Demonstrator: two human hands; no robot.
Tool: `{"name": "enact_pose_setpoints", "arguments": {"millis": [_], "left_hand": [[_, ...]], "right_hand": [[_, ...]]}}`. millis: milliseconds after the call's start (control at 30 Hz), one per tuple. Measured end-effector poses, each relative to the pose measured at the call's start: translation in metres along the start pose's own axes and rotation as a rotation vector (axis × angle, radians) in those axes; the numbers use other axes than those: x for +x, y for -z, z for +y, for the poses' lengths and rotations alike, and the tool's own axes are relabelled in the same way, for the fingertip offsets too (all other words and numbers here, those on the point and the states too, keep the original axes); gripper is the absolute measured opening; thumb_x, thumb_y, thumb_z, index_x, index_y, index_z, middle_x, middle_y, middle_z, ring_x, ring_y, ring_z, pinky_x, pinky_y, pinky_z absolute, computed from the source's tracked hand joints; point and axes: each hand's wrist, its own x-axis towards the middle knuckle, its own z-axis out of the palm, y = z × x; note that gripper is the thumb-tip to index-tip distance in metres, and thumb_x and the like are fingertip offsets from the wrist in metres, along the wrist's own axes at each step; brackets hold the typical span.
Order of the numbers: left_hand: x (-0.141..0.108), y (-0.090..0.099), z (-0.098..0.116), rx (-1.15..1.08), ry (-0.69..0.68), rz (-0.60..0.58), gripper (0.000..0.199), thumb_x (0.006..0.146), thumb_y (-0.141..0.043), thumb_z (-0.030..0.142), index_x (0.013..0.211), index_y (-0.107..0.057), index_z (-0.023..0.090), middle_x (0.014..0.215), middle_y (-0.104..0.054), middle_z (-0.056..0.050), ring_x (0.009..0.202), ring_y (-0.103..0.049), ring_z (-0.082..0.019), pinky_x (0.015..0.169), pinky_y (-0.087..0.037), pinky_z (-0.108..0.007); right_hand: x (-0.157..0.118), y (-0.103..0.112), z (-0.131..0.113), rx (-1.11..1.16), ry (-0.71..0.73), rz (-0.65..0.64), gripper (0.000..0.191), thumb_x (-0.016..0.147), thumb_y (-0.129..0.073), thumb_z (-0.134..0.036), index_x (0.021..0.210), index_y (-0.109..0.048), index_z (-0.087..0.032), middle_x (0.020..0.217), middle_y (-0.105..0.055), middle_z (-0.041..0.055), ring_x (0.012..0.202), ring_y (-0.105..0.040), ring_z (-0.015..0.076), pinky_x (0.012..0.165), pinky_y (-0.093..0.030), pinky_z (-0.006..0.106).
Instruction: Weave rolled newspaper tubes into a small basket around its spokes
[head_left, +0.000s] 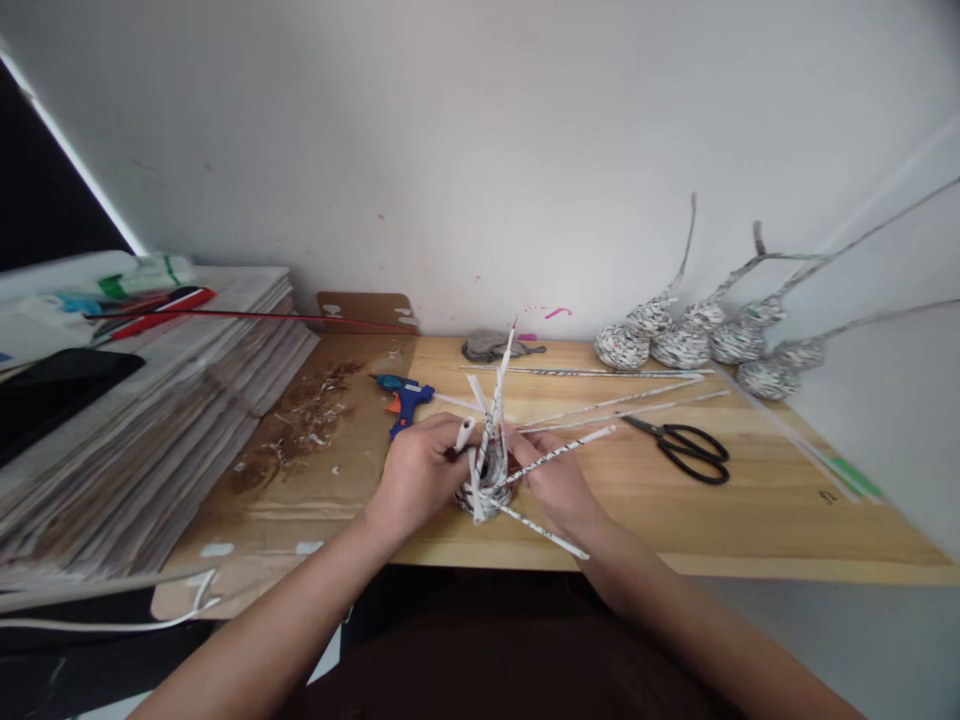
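Note:
A small woven piece of rolled newspaper (484,498) stands at the table's front edge, with several paper tubes sticking out upward and to the right. My left hand (421,468) is closed round its left side, near a short tube with an open end. On the right side, my right hand (553,480) grips the piece, its fingers partly hidden behind the tubes. Beyond my left hand lies a blue glue gun (409,400).
Black-handled scissors (694,455) lie at the right. Several finished woven paper pieces (681,345) stand by the wall. A grey cloth (491,345) is at the back. Stacked papers (172,430) and a phone (64,395) occupy the left, beside brown cardboard (300,480).

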Motion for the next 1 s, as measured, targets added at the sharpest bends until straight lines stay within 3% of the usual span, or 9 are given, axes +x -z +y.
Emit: {"name": "enact_pose_setpoints", "arguments": {"millis": [200, 467, 700, 833, 1000], "left_hand": [[0.003, 0.003, 0.004, 0.041, 0.049, -0.021, 0.017, 0.081, -0.060, 0.012, 0.077, -0.075, 0.020, 0.080, -0.072, -0.004, 0.076, -0.065, -0.016, 0.070, -0.048, -0.024], [0.005, 0.003, 0.001, -0.051, 0.336, 0.072, 0.009, 0.076, -0.064, 0.020, 0.069, -0.069, 0.017, 0.063, -0.069, 0.001, 0.059, -0.060, -0.013, 0.059, -0.043, -0.021], [0.007, -0.008, -0.007, -0.325, 0.416, 0.115, 0.009, 0.076, -0.063, 0.025, 0.071, -0.060, 0.018, 0.064, -0.066, 0.002, 0.062, -0.061, -0.014, 0.061, -0.048, -0.023], [0.007, -0.006, -0.009, -0.438, 0.499, 0.023, 0.017, 0.074, -0.070, 0.031, 0.081, -0.068, 0.016, 0.073, -0.072, -0.001, 0.067, -0.065, -0.016, 0.064, -0.050, -0.024], [0.015, 0.000, -0.004, -0.528, 0.531, -0.060, 0.026, 0.064, -0.080, 0.031, 0.082, -0.071, 0.014, 0.071, -0.073, -0.002, 0.060, -0.064, -0.015, 0.057, -0.048, -0.023]], "right_hand": [[-0.003, -0.006, 0.002, 0.030, 0.026, 0.032, 0.021, 0.069, -0.077, -0.037, 0.069, -0.072, -0.016, 0.054, -0.064, -0.0007, 0.046, -0.053, 0.0123, 0.046, -0.043, 0.024], [0.000, -0.006, 0.011, 0.066, 0.049, -0.006, 0.024, 0.068, -0.079, -0.039, 0.076, -0.075, -0.017, 0.065, -0.071, 0.0021, 0.051, -0.060, 0.0138, 0.050, -0.049, 0.025], [-0.002, -0.008, 0.011, -0.020, 0.118, 0.035, 0.021, 0.072, -0.075, -0.038, 0.076, -0.075, -0.017, 0.059, -0.068, 0.0009, 0.049, -0.057, 0.0141, 0.049, -0.048, 0.026], [-0.002, -0.007, 0.016, -0.001, 0.135, 0.034, 0.020, 0.072, -0.075, -0.036, 0.081, -0.075, -0.018, 0.065, -0.072, 0.0013, 0.052, -0.060, 0.0153, 0.052, -0.050, 0.027], [-0.002, -0.007, 0.020, -0.012, 0.159, 0.054, 0.015, 0.071, -0.075, -0.032, 0.080, -0.074, -0.019, 0.069, -0.074, 0.0014, 0.056, -0.065, 0.0171, 0.057, -0.053, 0.029]]}}
